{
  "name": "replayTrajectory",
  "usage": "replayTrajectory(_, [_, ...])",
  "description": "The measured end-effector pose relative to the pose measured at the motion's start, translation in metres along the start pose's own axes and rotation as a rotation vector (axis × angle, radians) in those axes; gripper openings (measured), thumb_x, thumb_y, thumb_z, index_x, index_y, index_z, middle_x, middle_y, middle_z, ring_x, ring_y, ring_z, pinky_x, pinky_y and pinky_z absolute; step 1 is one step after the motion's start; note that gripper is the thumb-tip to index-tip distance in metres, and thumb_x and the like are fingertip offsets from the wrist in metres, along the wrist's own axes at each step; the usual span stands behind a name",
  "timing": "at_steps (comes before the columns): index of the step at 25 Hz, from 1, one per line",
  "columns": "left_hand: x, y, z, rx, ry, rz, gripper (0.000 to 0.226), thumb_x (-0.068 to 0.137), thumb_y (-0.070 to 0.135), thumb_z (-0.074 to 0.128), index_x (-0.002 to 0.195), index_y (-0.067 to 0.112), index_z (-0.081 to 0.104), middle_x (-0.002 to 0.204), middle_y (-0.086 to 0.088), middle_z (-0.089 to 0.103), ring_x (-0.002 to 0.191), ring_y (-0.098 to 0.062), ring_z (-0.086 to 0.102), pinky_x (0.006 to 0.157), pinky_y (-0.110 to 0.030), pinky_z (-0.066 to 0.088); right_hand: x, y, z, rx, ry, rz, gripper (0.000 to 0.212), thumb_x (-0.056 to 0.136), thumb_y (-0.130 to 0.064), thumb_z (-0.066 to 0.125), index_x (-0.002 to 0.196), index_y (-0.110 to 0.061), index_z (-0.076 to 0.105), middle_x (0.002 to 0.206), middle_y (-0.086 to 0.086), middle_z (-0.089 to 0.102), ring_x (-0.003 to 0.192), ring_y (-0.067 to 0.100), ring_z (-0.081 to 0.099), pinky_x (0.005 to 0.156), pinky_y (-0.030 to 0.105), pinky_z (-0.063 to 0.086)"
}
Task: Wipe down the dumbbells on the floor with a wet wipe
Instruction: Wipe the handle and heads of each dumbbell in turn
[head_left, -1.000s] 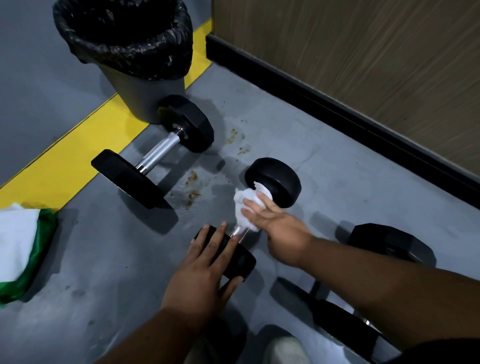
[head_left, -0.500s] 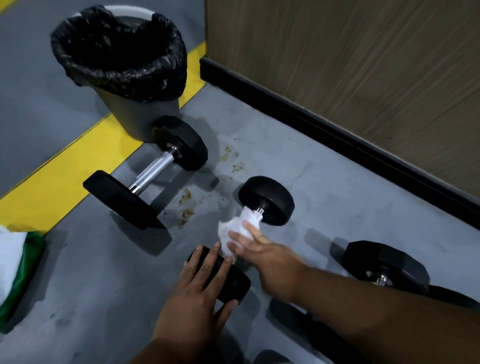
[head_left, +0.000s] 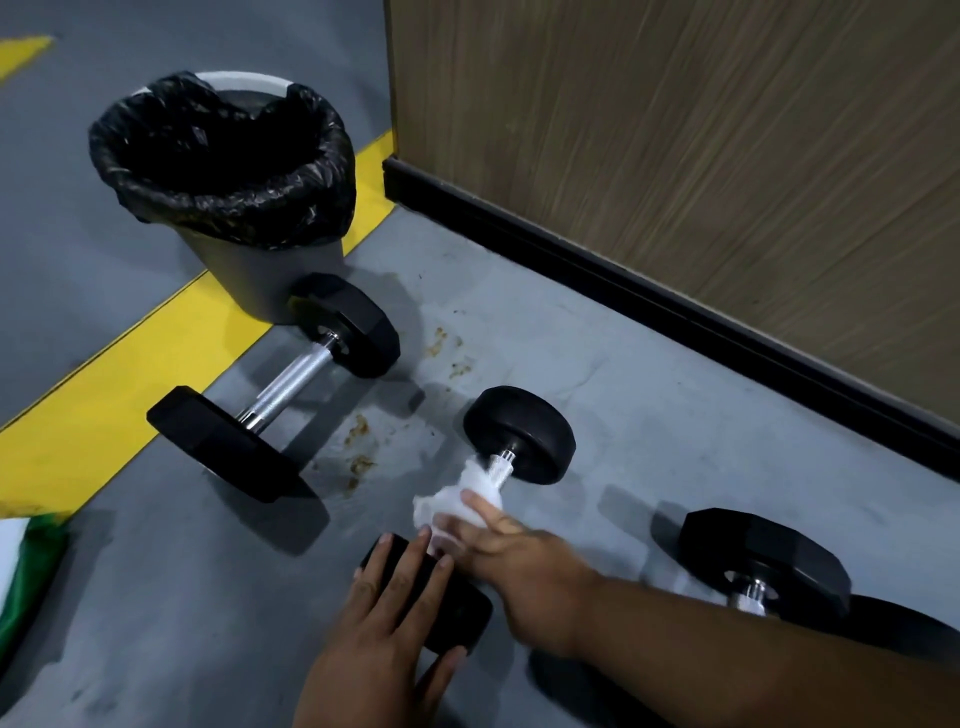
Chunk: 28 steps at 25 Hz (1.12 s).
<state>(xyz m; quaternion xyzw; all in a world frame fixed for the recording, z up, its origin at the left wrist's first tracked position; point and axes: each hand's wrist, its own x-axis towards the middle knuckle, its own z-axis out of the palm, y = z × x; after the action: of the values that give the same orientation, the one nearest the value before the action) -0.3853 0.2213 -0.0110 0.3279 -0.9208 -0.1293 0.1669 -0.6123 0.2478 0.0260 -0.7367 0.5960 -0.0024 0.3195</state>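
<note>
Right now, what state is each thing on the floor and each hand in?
Round dumbbell: lying down, handle wrapped in wipe.
Wet wipe: crumpled, gripped around the handle.
Right hand: gripping the wipe.
Left hand: flat on the near head.
Hex dumbbell: lying untouched.
Trash bin: upright, open, bag-lined.

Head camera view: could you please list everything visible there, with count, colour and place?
Round-headed dumbbell: one, black with a metal bar, centre floor.
Wet wipe: one, white, wrapped round that dumbbell's bar.
Hex dumbbell: one, black with a chrome bar, left of centre, far head beside the bin.
Second hex dumbbell: one, black, right, partly behind the forearm.
Bin: one, grey with a black liner, upper left.
Wipes pack: one, white and green, left edge.
Wall panel: one, wood-look, upper right.
Left hand: flat on the near head.
Right hand: grips the wipe.
</note>
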Motion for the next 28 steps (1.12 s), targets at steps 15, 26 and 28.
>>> replayTrajectory(15, [0.001, 0.004, 0.000, -0.037, -0.019, -0.036, 0.071, 0.081, 0.056, 0.060, 0.145, 0.024, 0.053, 0.157, -0.002, 0.043, 0.141, -0.035, 0.043, 0.094, -0.055, 0.055, 0.008, 0.021, -0.019, -0.021, 0.005, 0.027, 0.101, 0.075, 0.008, 0.040, 0.157, -0.049, 0.022, 0.163, -0.033, 0.001, 0.152, -0.001, -0.013, 0.117, 0.029, 0.033])
replayTrajectory(26, [-0.001, 0.008, -0.001, -0.031, -0.037, -0.035, 0.072, 0.084, 0.054, 0.059, 0.148, 0.023, 0.047, 0.161, -0.001, 0.037, 0.145, -0.036, 0.037, 0.100, -0.058, 0.050, 0.009, 0.028, -0.020, -0.018, 0.019, 0.052, 0.103, 0.072, 0.010, 0.042, 0.156, -0.047, 0.026, 0.162, -0.034, 0.003, 0.151, -0.005, -0.012, 0.113, 0.034, 0.042])
replayTrajectory(28, [-0.002, 0.008, -0.001, -0.032, -0.028, -0.032, 0.071, 0.084, 0.053, 0.060, 0.148, 0.022, 0.049, 0.161, -0.001, 0.037, 0.145, -0.036, 0.037, 0.102, -0.058, 0.048, 0.014, 0.034, -0.028, 0.010, 0.052, 0.181, 0.102, 0.073, 0.011, 0.042, 0.157, -0.045, 0.027, 0.162, -0.034, 0.003, 0.147, -0.010, -0.016, 0.112, 0.034, 0.044])
